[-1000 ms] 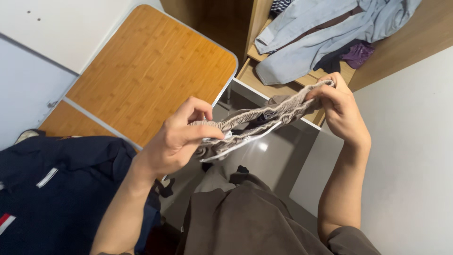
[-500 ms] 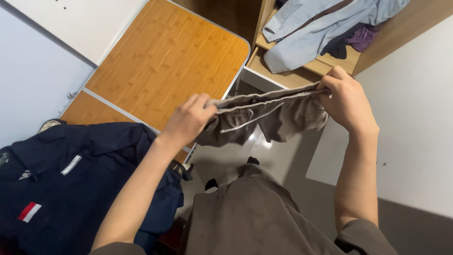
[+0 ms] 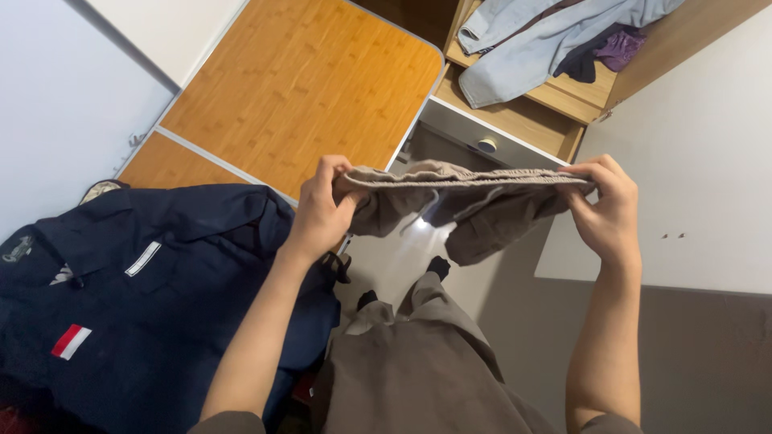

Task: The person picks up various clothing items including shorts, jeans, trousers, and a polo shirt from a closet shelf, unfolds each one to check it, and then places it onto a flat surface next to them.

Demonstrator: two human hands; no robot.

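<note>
Beside a wooden table (image 3: pixel 305 80), the left hand (image 3: pixel 322 210) and right hand (image 3: pixel 609 210) pinch grey shorts (image 3: pixel 466 201) stretched by the waistband.

You hold taupe-grey shorts (image 3: pixel 466 197) with a pale drawstring. Your jacket (image 3: pixel 145 297) is navy, with a red-and-white patch. The desk (image 3: pixel 305 88) is honey bamboo; the shelf clothes (image 3: pixel 531 40) are pale blue.

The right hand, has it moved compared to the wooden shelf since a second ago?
Yes. The right hand has drawn down and away from the wooden shelf, stretching the grey shorts wider against the left hand.
</note>
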